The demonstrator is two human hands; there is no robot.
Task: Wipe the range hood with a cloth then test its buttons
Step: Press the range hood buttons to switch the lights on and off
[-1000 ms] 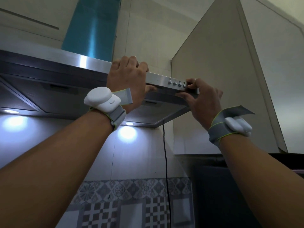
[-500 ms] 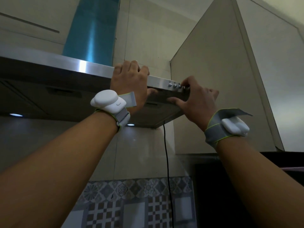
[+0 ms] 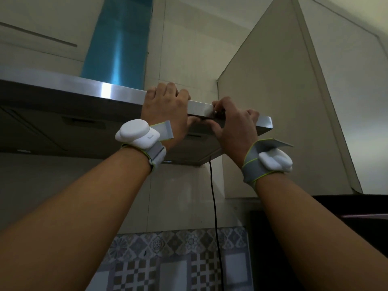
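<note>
The range hood (image 3: 100,91) spans the middle of the frame from the left edge: a fixed, stiff steel canopy, smooth and probably slippery, best gripped by its front strip. At centre the left hand (image 3: 165,116) grasps that strip, fingers hooked over the top. Just right of it, the right hand (image 3: 236,129) pinches the strip at the buttons (image 3: 215,111), which are mostly hidden, so I cannot tell if one is pressed.

One range hood (image 3: 73,87). Two hands: left hand (image 3: 165,114), right hand (image 3: 237,131). Two white wrist units (image 3: 137,133) (image 3: 275,160). One black cord (image 3: 214,206). One blue chimney duct (image 3: 119,43). One button (image 3: 215,111) showing.
</note>
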